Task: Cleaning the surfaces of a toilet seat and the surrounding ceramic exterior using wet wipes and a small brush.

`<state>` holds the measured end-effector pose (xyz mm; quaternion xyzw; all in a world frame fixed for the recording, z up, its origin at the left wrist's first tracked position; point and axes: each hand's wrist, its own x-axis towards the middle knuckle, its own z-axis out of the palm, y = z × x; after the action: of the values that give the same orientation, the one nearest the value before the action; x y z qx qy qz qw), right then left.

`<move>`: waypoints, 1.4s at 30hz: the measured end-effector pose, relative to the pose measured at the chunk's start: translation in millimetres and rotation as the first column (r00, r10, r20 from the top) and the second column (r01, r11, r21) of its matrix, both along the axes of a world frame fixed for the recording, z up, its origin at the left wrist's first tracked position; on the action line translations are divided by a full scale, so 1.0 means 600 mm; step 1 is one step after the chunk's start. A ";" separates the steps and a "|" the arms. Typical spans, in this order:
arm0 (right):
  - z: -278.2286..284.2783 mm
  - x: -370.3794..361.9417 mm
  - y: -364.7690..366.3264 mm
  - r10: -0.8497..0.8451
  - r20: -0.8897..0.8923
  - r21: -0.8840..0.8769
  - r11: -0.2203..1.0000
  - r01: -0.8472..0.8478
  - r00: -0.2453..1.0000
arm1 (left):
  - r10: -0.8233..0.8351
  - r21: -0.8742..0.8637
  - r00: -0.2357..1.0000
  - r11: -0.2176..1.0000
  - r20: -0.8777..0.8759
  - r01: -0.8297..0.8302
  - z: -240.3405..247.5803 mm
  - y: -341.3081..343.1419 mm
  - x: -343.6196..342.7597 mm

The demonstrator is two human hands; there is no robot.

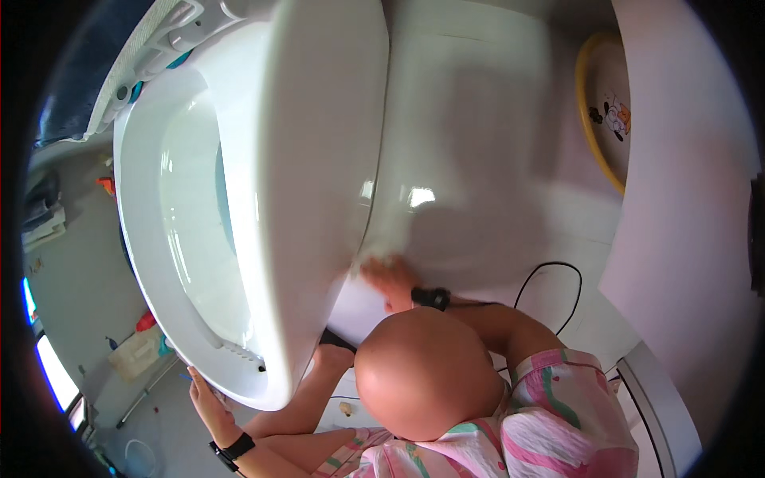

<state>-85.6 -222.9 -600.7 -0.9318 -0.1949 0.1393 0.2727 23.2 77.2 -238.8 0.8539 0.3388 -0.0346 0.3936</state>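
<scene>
A large, glossy white fixture point(319, 143) with a deep oval hollow fills the left half of the view, and its smooth side runs down to the floor. Its kind, toilet or tub, I cannot tell. My left hand point(211, 408) is at its near rounded end, fingers stretched out along the outer rim. Low by the foot of the side is my right hand point(389, 280), smeared by motion; something pale shows at its fingers, too blurred to name. Black bands circle both wrists. My bent knee point(430, 374) comes between my arms.
A thin black cable point(575, 279) loops over the floor point(478, 175) at right. A yellow-rimmed round basin point(586, 103) with a cartoon print leans far right, partly behind a pale panel point(685, 199). Left of the fixture lie a red item point(145, 321) and a beige mat point(135, 355).
</scene>
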 end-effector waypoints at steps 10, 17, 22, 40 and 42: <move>-0.004 0.027 -0.099 -0.424 0.004 -0.275 0.871 0.408 0.906 | -0.015 -0.065 1.000 0.998 0.010 0.015 -0.007 0.008 0.011; 0.053 -0.140 -0.391 -0.947 0.018 -0.666 0.229 0.710 0.321 | 0.010 -0.073 0.999 0.997 -0.032 -0.012 -0.023 0.009 0.012; 0.004 -0.319 -0.313 -0.989 0.027 -0.749 0.075 0.659 0.143 | -0.002 -0.038 1.000 0.999 -0.017 0.002 -0.023 0.013 0.006; 0.032 -0.067 -0.403 -0.838 0.133 -0.616 0.348 0.707 0.529 | -0.022 -0.131 0.998 0.991 -0.051 0.015 -0.032 0.031 0.009; -0.004 -0.177 -0.493 -0.922 0.191 -0.577 0.171 0.798 0.335 | -0.033 -0.133 0.998 0.991 -0.050 0.026 -0.007 0.026 0.020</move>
<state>-192.1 -518.6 -603.1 -0.8860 0.4510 0.1052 0.0219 35.2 92.8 -242.9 0.8298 0.3332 -0.0850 0.4396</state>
